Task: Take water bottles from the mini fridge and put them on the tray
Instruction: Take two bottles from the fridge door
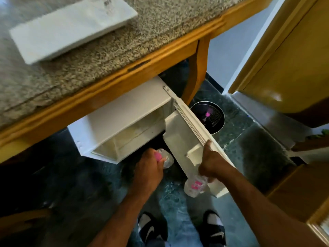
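I'm looking down past both arms at the open mini fridge (114, 122) under the counter, centre of the frame. My left hand (151, 164) is closed around one water bottle (166, 158) by its neck, just below the fridge opening — the pink cap peeks out between the fingers and the clear body points up and right, toward the fridge door (188, 136). My right hand (212, 163) has a second bottle (195, 187) pinched under the fingers, its pink-labelled body hanging down and left toward the floor; the thumb of that same hand rests against the door's edge, so I judge it is doing two jobs at once.

The tray (71, 27) sits on the granite counter (124, 56) in the upper left of the frame, well apart from both bottles and above them. What the next move turns on: the left hand is nearer the tray, so I would lift that bottle up and left first. Both bottles lie tilted, not upright — each will need turning base-down before it is set on the tray. A black bin (208, 118) stands on the floor right of the door.
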